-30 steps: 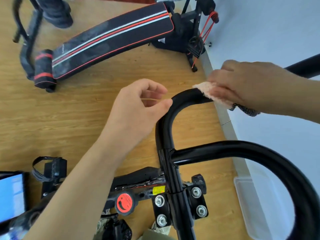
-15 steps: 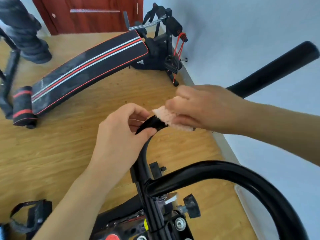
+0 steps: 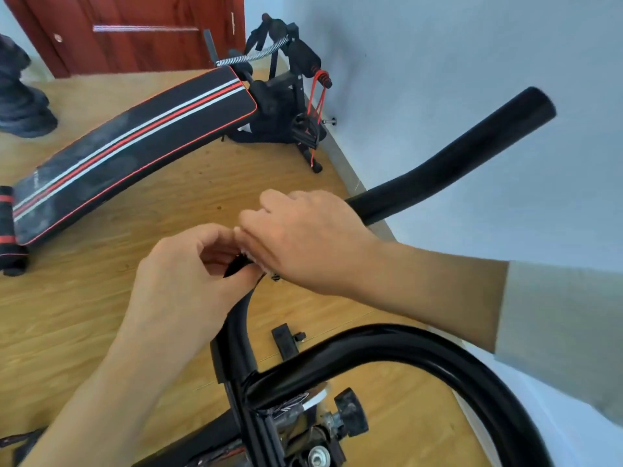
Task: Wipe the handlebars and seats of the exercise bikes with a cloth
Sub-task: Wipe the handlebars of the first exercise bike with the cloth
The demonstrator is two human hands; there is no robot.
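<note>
Hands meet at frame centre: the left hand point(image 3: 188, 278) curls round the bend of the black handlebar point(image 3: 448, 163), and the right hand point(image 3: 303, 241), fingers bent, seemingly clamps a mostly hidden cloth point(image 3: 259, 264) against it. A striped sit-up bench point(image 3: 135, 146) lies upper left.

The left hand point(image 3: 192, 281) is stretching in from the lower left, pinching the handlebar point(image 3: 236, 328) between thumb and curled fingers. The right hand point(image 3: 303, 244), palm down, is curling over the cloth point(image 3: 253, 259), touching the left fingers, its sleeved forearm lying across from the right
</note>
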